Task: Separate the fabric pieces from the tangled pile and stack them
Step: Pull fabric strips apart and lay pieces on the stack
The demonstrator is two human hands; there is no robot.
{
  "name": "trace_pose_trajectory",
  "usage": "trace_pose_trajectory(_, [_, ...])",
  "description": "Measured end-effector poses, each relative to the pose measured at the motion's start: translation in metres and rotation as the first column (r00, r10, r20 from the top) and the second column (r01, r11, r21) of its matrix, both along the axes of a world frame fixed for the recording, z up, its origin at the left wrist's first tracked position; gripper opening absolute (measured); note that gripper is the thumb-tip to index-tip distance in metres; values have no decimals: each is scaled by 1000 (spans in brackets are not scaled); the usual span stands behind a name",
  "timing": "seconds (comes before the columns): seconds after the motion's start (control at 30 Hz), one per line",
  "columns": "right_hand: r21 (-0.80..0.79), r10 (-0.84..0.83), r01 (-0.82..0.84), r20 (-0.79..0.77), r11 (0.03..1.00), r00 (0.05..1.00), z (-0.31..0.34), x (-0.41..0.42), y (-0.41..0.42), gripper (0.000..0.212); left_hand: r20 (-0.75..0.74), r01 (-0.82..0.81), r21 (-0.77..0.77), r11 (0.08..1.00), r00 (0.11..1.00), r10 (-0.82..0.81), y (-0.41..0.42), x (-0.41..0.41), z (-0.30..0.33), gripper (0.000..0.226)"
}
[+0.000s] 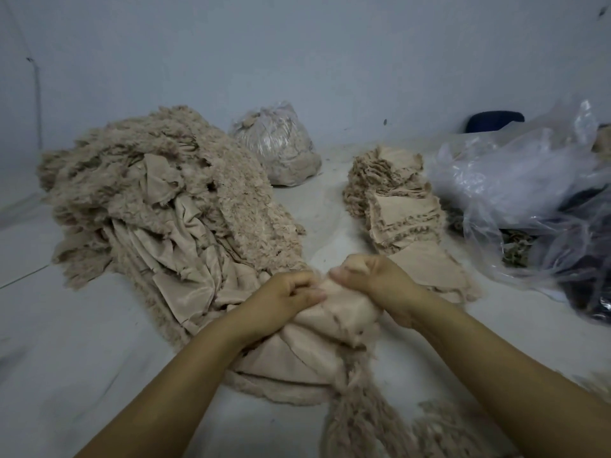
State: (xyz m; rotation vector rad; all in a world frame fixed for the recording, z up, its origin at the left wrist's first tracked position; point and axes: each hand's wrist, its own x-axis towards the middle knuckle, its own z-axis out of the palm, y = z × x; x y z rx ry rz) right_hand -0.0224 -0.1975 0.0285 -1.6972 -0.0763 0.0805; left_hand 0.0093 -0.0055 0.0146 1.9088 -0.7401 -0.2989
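1. Nearest to the camera hangs a shaggy beige strip, the fur edge of the fabric piece in work; it trails down toward the person because only the top edge is held.
2. Both hands hold this piece at its upper edge. The left hand pinches it with curled fingers, and the right hand grips it in a closed fist just beside. I judge they are close together to peel one layer from the next.
3. The tangled pile lies to the left, touching the held piece, so the next pieces are within reach.
4. The stack of separated pieces lies to the right, near the right hand, probably to keep the laying short.
5. A tied plastic bag stands behind, and loose plastic sheeting lies far right.
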Motion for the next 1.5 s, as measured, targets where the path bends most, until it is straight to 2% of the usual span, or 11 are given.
trace_pose_trajectory(0.17, [293, -281, 277, -30, 915, 959, -2, 4, -17, 19, 32, -70, 147, 987, 997, 66, 32, 3, -11, 40])
trace_pose_trajectory(0.37, [287, -273, 252, 36, 924, 961, -13, 4, 12, 21, -233, -87, -205, 975, 972, 38, -20, -16, -4, 24])
trace_pose_trajectory(0.53, [425, -671, 584, 79, 692, 737, -6, 12, -11, 18, -100, -200, -44, 979, 976, 195, -15, -11, -22, 35])
trace_pose_trajectory(0.7, [353, -599, 542, 67, 763, 798, -19, 9, -7, 22, -387, -229, -209, 951, 912, 135, -21, -12, -12, 46])
trace_pose_trajectory(0.8, [367, -544, 473, 114, 801, 832, -16, 6, 5, 17, -353, -206, -202, 957, 927, 125, -42, -9, -10, 49])
trace_pose_trajectory(0.9, [396, -480, 404, 110, 825, 871, -11, 1, -1, 16, -336, -205, -233, 951, 934, 119, -53, -11, -7, 21])
trace_pose_trajectory(1.0, [319, -339, 312, 32, 895, 940, -8, -2, -16, 30, -215, -173, -191, 966, 968, 131, -56, -9, -8, 27])
trace_pose_trajectory(1.07, [228, -379, 362, 32, 904, 925, -10, 1, -26, 15, -159, -181, -151, 972, 975, 157, -55, -7, -6, 31])
trace_pose_trajectory(1.17, [70, -543, 539, 148, 840, 827, -16, 7, -39, 29, -209, -314, -200, 928, 939, 273, -55, -1, -5, 37])
trace_pose_trajectory(1.4, [58, -751, 755, 177, 653, 636, -16, 24, -83, 29, -137, -521, -101, 848, 851, 507, -42, 20, -11, 34])
trace_pose_trajectory(1.5, [-300, -673, 717, 251, 629, 696, -17, 29, -105, 30, -135, -304, 12, 953, 943, 303, -22, 18, -7, 35])
